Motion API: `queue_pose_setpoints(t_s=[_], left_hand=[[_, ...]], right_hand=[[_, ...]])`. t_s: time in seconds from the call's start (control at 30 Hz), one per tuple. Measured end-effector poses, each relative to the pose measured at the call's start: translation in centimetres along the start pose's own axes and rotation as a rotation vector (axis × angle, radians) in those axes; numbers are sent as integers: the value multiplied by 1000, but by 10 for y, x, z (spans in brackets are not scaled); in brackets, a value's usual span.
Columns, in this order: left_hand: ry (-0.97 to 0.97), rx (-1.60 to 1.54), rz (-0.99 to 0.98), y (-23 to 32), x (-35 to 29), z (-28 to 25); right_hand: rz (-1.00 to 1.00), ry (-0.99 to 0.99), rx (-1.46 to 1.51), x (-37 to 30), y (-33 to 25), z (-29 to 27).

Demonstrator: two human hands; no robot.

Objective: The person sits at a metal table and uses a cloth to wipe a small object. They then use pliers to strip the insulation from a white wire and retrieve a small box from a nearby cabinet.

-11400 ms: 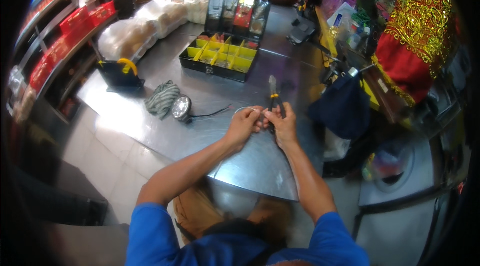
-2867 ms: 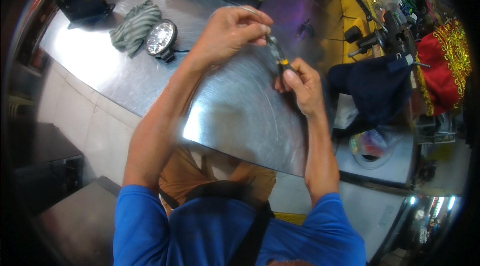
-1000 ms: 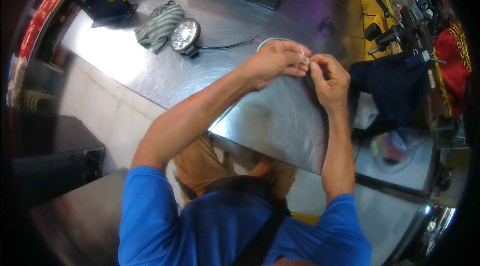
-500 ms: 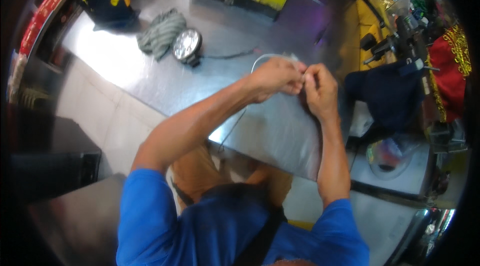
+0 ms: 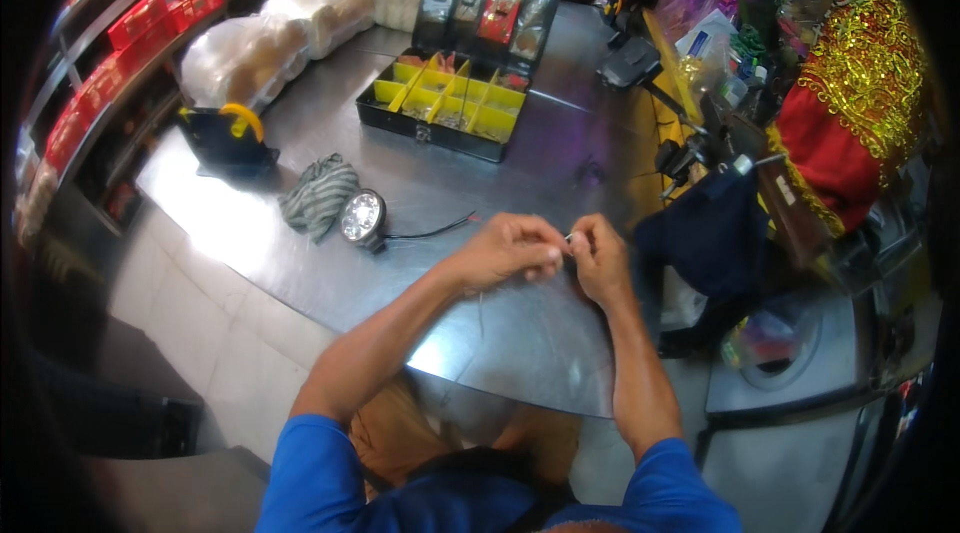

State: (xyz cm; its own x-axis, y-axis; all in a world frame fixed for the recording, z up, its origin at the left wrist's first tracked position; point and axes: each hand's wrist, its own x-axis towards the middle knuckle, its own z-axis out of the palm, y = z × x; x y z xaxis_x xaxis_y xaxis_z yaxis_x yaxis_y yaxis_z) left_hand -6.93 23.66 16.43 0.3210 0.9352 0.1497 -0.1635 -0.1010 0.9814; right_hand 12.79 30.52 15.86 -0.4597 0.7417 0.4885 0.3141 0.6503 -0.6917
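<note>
Above the metal table, my left hand and my right hand meet at the fingertips. Both are closed in a pinch on a thin white wire, of which only a short bit shows between them. A faint thin strand hangs below my left hand. To the left of my hands lies a round LED lamp in a black housing, its dark lead stretching toward my left hand and ending in a reddish tip. A striped grey cloth touches the lamp's left side.
Farther back stands an open black case with yellow compartments holding small parts. A dark holder with a yellow handle sits at the left. Wrapped white bundles line the far edge. Dark cloth and red-gold fabric crowd the right.
The view has tilted up, bringing the case's raised lid and the bundles into sight. My hands stay together at the fingertips; the white loop above them no longer shows.
</note>
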Motion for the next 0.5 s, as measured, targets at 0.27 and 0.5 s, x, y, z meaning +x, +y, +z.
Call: queue_pose_setpoints(t_s=[0.27,0.5], left_hand=[[202,373,-68,-2,0,3],[177,310,-86,-3,-1,0]], right_hand=[[-150,-64,10,-4,-8,4],[-118,-75,7,-5,-12,9]])
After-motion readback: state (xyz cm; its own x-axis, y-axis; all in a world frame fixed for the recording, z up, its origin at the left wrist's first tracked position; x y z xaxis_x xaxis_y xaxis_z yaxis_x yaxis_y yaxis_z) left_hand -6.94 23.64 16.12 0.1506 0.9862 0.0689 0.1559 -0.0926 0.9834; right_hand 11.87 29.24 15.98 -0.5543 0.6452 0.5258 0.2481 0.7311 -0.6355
